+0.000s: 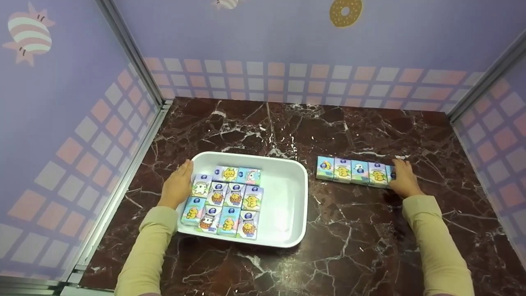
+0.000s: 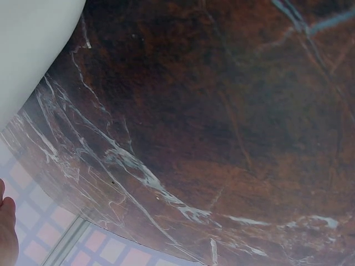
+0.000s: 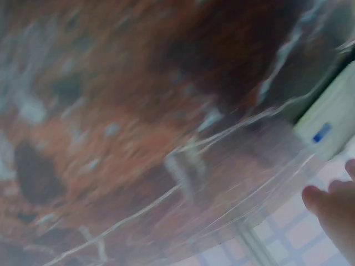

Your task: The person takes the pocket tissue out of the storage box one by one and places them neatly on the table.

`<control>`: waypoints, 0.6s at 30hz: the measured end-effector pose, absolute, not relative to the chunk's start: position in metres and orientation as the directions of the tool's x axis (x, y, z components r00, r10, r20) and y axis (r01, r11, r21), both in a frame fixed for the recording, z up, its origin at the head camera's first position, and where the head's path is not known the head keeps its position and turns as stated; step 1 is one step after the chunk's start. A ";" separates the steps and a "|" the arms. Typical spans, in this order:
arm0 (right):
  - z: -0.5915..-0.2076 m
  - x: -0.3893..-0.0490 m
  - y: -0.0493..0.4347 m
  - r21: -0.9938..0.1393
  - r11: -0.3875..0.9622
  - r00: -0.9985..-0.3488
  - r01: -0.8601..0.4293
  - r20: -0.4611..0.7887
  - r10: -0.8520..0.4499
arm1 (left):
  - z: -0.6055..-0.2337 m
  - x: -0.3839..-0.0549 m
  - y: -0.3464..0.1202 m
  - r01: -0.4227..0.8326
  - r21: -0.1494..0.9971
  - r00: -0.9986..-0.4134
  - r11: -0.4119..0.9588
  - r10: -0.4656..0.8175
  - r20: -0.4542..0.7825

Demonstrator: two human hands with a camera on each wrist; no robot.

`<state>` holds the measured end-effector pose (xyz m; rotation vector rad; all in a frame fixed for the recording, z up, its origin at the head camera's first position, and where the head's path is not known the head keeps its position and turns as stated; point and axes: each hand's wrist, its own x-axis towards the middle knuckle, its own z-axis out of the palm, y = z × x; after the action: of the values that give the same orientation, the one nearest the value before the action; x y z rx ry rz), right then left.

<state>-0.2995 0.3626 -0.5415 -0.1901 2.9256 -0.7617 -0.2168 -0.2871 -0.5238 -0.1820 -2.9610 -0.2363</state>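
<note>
A white tray [image 1: 283,197] holds several small cartoon-printed tissue packs [image 1: 234,195], laid mostly in rows toward its left side. My left hand [image 1: 176,187] rests along the tray's left rim with the fingers fairly straight. Right of the tray lies a row of several more tissue packs [image 1: 351,170], side by side on the table. At the row's right end is my right hand [image 1: 404,179], its fingers and thumb apart around the last pack and partly covering it. In the right wrist view the fingertips [image 3: 319,202] show beside a pale pack [image 3: 327,122], with a gap between.
Dark brown marbled table [image 1: 246,271] lies beneath everything. Purple panels [image 1: 263,45] with a printed tile pattern stand behind it and at both sides. Metal strips [image 1: 135,53] run along the panel joints.
</note>
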 end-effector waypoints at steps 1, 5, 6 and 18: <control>-0.539 -0.300 0.359 -0.496 0.862 -0.989 -0.104 -0.037 -0.141 | -0.524 -0.217 -0.287 0.133 0.149 -0.979 0.980 0.107 0.174; -0.532 -0.304 0.339 -0.551 0.817 -0.985 -0.172 0.087 -0.149 | -0.524 -0.216 -0.288 0.130 0.151 -0.981 0.980 0.105 0.165; -0.531 -0.305 0.333 -0.563 0.804 -0.981 -0.192 0.117 -0.153 | -0.525 -0.216 -0.288 0.130 0.150 -0.981 0.980 0.105 0.165; -0.513 -0.298 0.264 -0.625 0.695 -0.934 -0.356 0.248 -0.256 | -0.525 -0.216 -0.289 0.159 0.139 -0.974 0.978 0.132 0.184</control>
<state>-0.2982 0.2639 -0.5134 -0.5481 3.0214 -1.1630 -0.2163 -0.2893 -0.5252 -0.2184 -2.9504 -0.2279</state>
